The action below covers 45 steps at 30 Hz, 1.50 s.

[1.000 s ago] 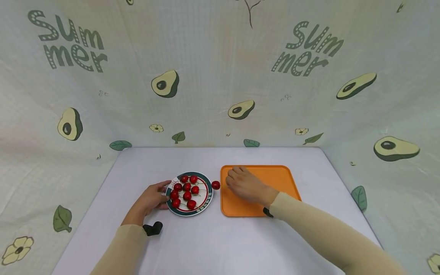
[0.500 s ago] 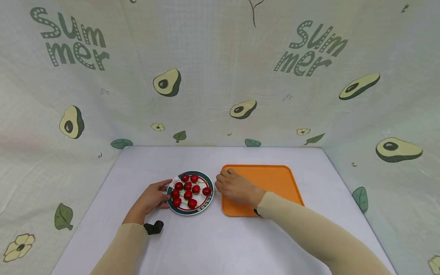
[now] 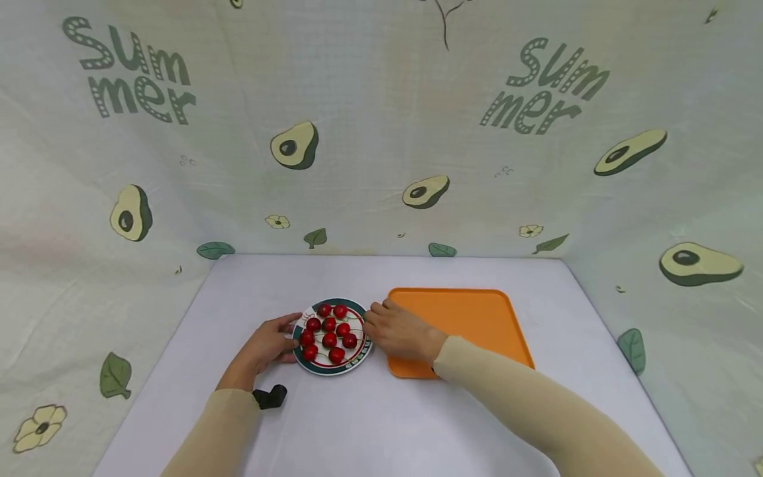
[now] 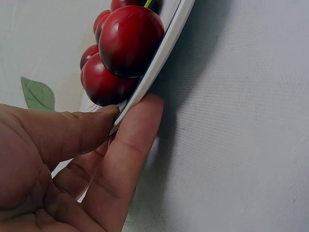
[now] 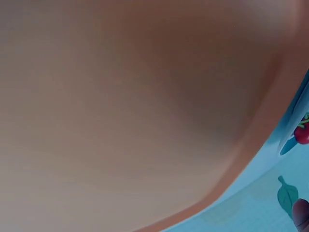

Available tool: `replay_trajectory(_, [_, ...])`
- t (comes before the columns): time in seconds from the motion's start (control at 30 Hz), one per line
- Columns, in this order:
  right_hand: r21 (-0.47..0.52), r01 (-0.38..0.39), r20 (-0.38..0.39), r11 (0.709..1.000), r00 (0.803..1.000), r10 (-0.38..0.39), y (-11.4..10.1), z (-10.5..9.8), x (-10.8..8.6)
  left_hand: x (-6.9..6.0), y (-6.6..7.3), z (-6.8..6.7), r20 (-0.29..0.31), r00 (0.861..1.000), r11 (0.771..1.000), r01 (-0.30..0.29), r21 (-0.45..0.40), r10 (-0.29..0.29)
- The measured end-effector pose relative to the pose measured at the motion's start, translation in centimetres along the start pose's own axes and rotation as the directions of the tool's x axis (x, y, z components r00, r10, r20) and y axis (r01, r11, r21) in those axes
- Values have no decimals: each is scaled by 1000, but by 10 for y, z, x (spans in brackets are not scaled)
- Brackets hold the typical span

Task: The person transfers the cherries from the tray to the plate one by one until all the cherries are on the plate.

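In the head view, a white plate with a dark green rim [image 3: 326, 371] carries several red cherries [image 3: 329, 340] with thin stems. My left hand [image 3: 267, 344] pinches the plate's left edge; in the left wrist view, the thumb [image 4: 91, 129] lies on top of the rim and a finger is underneath. At the plate's right edge, my right hand [image 3: 398, 330] has curled fingers. The rightmost cherry [image 3: 350, 340] is over the plate, and its stem runs to those fingers. Their tips are hidden in the head view; only one fingertip [image 5: 301, 212] shows in the right wrist view.
An orange tray [image 3: 471, 318] lies on the white table [image 3: 357, 430], right of the plate and partly under my right forearm. Behind the table hangs a cloth [image 3: 357, 99] printed with avocados. A black wrist mount [image 3: 271, 396] sits on my left wrist.
My right hand has moved left from over the tray to the plate's right edge, bringing a cherry from beside the plate to over it. The left hand has stayed at the plate's rim.
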State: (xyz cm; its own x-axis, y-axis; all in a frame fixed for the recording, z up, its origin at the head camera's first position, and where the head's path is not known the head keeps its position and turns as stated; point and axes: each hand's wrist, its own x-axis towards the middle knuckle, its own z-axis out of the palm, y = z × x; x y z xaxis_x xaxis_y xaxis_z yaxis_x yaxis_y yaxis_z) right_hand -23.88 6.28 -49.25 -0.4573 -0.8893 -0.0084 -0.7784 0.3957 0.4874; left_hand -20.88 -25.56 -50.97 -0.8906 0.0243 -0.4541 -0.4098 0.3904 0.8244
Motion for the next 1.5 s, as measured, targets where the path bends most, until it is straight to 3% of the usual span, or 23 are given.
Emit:
replay_trajectory(0.37, [-43,6,62,999,998,-4,-5,2,6,1,1,5,1,1000,1000,-9,21,9])
replay_trajectory(1.1, [-54,-1,50,999,999,4,-8,8,9,1,2,3,1,1000,1000,-10,9,10])
replay_trajectory(1.5, [28,-89,10,996,996,89,-9,9,4,-2,5,3,-3,1000,1000,-18,12,18])
